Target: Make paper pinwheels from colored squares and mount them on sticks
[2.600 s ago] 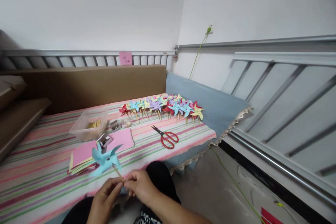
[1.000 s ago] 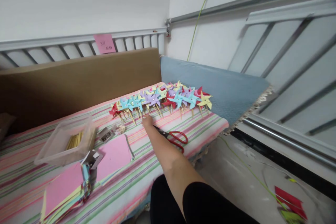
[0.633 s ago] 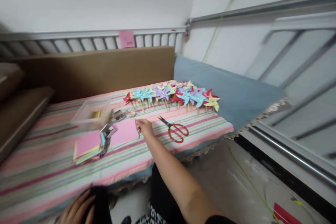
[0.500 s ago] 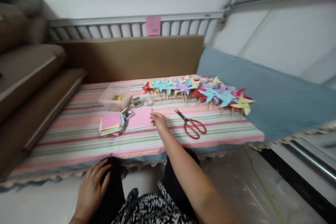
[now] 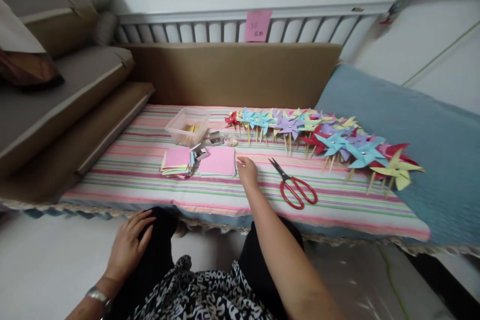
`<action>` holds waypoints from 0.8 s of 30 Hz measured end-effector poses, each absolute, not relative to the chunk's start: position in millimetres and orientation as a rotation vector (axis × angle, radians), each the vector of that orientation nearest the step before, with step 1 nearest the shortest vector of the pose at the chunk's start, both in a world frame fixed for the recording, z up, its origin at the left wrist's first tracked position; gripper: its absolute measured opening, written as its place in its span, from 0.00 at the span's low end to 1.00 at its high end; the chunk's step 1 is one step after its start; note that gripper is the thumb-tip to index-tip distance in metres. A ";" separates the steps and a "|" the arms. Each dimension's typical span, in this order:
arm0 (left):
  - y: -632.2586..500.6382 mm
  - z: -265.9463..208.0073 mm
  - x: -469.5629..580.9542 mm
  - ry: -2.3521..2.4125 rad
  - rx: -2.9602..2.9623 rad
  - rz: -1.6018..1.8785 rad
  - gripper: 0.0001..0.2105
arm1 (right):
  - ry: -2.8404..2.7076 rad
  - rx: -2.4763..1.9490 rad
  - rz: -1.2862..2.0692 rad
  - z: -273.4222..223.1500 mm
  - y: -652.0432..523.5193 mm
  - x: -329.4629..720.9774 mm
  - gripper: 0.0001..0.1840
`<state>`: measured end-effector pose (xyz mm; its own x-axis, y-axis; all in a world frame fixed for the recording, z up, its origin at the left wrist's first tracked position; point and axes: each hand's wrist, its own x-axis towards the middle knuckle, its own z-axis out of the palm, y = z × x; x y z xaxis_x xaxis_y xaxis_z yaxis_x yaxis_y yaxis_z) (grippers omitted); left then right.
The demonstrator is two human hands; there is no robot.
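My right hand [image 5: 247, 171] rests on the striped cloth, fingers curled and pressed together at the right edge of a pink paper stack [image 5: 217, 161]. Whether anything is pinched between its fingertips is too small to make out. On my left knee lies my left hand [image 5: 129, 240], fingers stretched out, holding nothing. Left of the pink stack is a second pile of coloured paper squares [image 5: 177, 162]. A small open box [image 5: 200, 152] sits between the two piles. Red-handled scissors [image 5: 294, 183] lie to the right of my right hand, blades pointing away from me.
Behind the paper stand a clear plastic box [image 5: 187, 127] with wooden sticks, another small box [image 5: 216, 138] and a little clear bag [image 5: 230, 139]. Several paper pinwheels [image 5: 288, 126] on sticks spread along the back right. Stacked cushions [image 5: 67, 95] rise at left; a cardboard panel [image 5: 232, 75] stands behind.
The view has swung left and become sharper, so everything sits further right in it. My right hand stays at the pink stack's edge, and my left hand stays on my knee.
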<state>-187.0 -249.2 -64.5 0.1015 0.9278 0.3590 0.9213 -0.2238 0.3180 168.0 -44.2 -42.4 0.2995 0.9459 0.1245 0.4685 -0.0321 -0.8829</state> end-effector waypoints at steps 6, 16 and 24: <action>-186.6 -27.3 -174.2 1.957 2.197 1.108 0.12 | -1.403 -1.495 0.705 -45.4 -57.7 149.8 0.13; -42.4 -10.1 -149.6 1.826 2.287 0.708 0.19 | -1.415 -1.492 0.826 -42.1 -63.8 169.1 0.12; -25.4 -20.6 -159.2 1.853 2.170 0.593 0.23 | -1.410 -1.504 0.903 -39.4 -69.3 178.4 0.10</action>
<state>-159.2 -25.4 -20.6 0.1203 0.9804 0.1559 0.8890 -0.1763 0.4227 178.4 -69.3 -39.4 0.0983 0.9939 0.0505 0.3701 0.0106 -0.9289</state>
